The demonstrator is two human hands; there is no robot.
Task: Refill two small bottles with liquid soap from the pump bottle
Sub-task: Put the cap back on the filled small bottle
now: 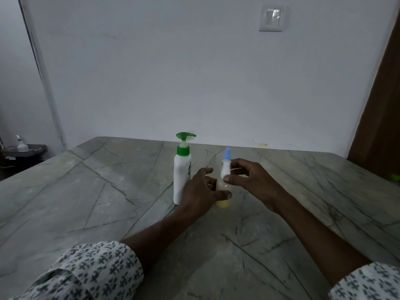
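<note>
Work centred on a small spray bottle [223, 203] that stood upright on the counter [86, 191], about midway along its width and nearer the far edge than the near one. The left hand [201, 191] wrapped the bottle's clear body, thumb across the front and the other fingers [207, 171] curled round the far side, seemingly to keep it from turning or tipping. The right hand [249, 178] came in from the other side and pinched the white spray head [224, 167] between thumb and forefinger, its remaining fingers loosely spread and holding nothing. That split grip, one hand bracing and the other on the top, suited twisting the head, though whether it was coming off or going on could not be told. A blue cap [227, 153] sat on the nozzle. Pale yellow soap [222, 205] filled only the lowest part of the bottle, so the refill looked unfinished or barely begun. The white pump bottle [180, 176] with its green pump stood just beside the left hand, on the side toward the counter's left edge, spout pointing over the small bottle, a handy place for dispensing once the neck was open. Whether it touched the hand was unclear. No second small bottle showed on the counter.
</note>
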